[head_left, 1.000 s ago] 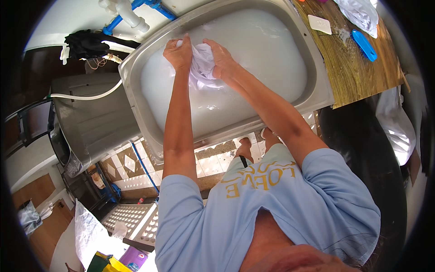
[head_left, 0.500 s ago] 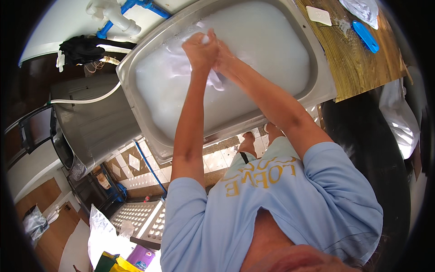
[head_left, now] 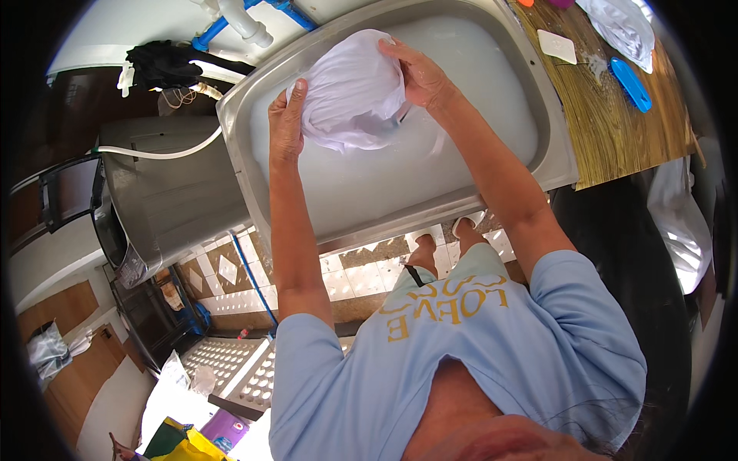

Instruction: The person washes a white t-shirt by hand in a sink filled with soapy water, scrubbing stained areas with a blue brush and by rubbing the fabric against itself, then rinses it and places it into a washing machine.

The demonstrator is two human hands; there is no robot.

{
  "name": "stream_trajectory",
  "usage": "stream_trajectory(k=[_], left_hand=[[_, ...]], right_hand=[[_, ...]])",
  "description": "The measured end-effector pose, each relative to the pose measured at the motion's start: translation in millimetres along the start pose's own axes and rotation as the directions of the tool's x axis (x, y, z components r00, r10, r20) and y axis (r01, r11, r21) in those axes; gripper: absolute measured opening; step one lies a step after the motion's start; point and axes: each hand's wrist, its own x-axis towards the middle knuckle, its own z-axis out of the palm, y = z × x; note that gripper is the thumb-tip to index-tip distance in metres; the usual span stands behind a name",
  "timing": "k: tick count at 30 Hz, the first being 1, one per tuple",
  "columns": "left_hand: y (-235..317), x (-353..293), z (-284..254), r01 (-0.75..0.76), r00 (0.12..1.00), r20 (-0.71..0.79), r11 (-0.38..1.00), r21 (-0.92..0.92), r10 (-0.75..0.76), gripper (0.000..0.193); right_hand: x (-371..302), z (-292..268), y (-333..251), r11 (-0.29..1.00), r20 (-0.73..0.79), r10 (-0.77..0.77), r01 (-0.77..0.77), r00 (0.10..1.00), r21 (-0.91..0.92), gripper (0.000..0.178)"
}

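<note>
Between my hands a wet white cloth (head_left: 350, 92) is spread wide above cloudy water, its lower folds hanging close to the surface. My left hand (head_left: 287, 121) grips the cloth's left edge, thumb up. At the opposite edge my right hand (head_left: 421, 74) pinches the fabric, thumb on top. Whether the cloth is a garment I cannot tell. Beneath it lies the metal sink basin (head_left: 550, 146), filled with milky, whitish water.
Right of the basin, a wooden board (head_left: 615, 142) bears a white soap bar (head_left: 556, 46), a blue scrub brush (head_left: 630, 84) and a plastic bag (head_left: 619, 27). At left are a pale hose (head_left: 165, 154), a black cloth (head_left: 161, 65) and white pipes (head_left: 244, 23).
The cloth was bunched between my two hands, held together over the water. Now my hands have moved apart and the cloth is opened out between them.
</note>
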Motion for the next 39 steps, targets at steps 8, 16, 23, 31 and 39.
stream_trajectory(k=[8,16,23,31,39], left_hand=[[7,-9,-25,-0.015,0.993,0.118,0.996,-0.084,0.025,0.034],[-28,0,26,0.474,0.827,0.534,0.73,-0.493,-0.176,0.052],[-53,-52,69,0.338,0.898,0.435,0.748,-0.571,-0.074,0.051],[-58,-49,82,0.261,0.938,0.347,0.715,-0.649,-0.027,0.05],[-64,-39,101,0.215,0.964,0.264,0.634,-0.743,-0.018,0.05]], right_hand=[[-5,10,-2,0.997,0.123,0.039,-0.031,0.992,-0.065,0.052],[4,25,-1,0.801,0.162,0.04,0.065,0.986,-0.594,0.035],[-37,-52,-94,-0.265,0.313,-0.614,0.184,0.725,-0.947,0.029],[-103,-138,-219,-0.766,0.294,-0.268,-0.018,0.917,-0.642,0.053],[-81,-170,-230,-0.746,0.46,-0.408,0.003,0.788,-0.666,0.054]])
